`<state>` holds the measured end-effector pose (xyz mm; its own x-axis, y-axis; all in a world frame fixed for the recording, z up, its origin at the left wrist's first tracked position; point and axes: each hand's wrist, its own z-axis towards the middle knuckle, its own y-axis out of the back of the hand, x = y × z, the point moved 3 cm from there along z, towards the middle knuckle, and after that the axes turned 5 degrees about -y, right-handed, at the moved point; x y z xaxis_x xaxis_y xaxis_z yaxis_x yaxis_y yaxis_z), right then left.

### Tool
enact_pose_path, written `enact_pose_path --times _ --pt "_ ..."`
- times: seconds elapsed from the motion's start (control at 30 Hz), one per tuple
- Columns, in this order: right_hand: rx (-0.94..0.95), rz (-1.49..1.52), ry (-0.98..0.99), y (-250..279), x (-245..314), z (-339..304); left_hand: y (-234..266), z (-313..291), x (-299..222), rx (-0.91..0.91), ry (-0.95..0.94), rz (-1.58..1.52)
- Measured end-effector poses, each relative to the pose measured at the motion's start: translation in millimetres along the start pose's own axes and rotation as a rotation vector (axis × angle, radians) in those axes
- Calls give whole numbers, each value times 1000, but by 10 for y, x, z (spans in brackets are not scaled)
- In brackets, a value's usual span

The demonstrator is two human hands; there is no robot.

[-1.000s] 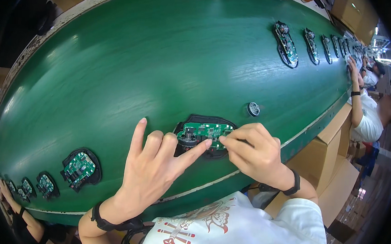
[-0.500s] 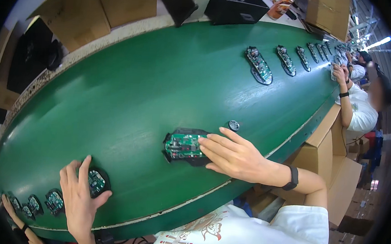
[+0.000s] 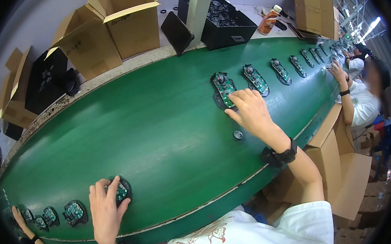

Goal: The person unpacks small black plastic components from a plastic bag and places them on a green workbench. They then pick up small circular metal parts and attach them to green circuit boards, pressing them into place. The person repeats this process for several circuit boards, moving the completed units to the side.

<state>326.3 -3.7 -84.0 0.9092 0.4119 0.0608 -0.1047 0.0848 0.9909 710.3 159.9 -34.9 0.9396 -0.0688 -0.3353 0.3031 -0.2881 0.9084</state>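
My left hand [image 3: 106,206] is curled round a circuit board in a rounded black shell [image 3: 121,191] on the green work surface, thumb on one side and fingers on the other. Farther out to the right, my right hand [image 3: 254,111] has its fingertips and thumb at the near end of a longer green circuit board in a black shell [image 3: 223,88]. That unit lies board side up, its near end partly covered by the fingers. Nearer me, a small round dark part [image 3: 237,135] lies beside my right forearm.
Similar boards [image 3: 255,79] run in a row toward the far right, where a co-worker [image 3: 362,99] sits. More rounded boards [image 3: 75,212] lie at the lower left by another person's hand [image 3: 19,217]. Cardboard boxes [image 3: 131,31], a black bin [image 3: 229,31] and a bottle [image 3: 269,20] line the back.
My right hand has moved the long board away from me and to the right, turning it into line with the row. The left hand and its rounded board now appear farther right in view.
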Motion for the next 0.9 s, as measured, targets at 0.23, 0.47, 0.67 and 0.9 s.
enact_pose_path --times 0.23,0.47,0.67,0.9 --pt "12 139 -24 120 -106 -148 -49 55 -44 -36 -117 -58" --pt "370 218 -139 527 183 -495 -56 -180 175 68 98 22" --pt "408 266 -81 406 222 -522 -111 92 -87 15 -140 27" --pt "440 672 -76 473 613 -185 -418 460 -662 47 -650 38"
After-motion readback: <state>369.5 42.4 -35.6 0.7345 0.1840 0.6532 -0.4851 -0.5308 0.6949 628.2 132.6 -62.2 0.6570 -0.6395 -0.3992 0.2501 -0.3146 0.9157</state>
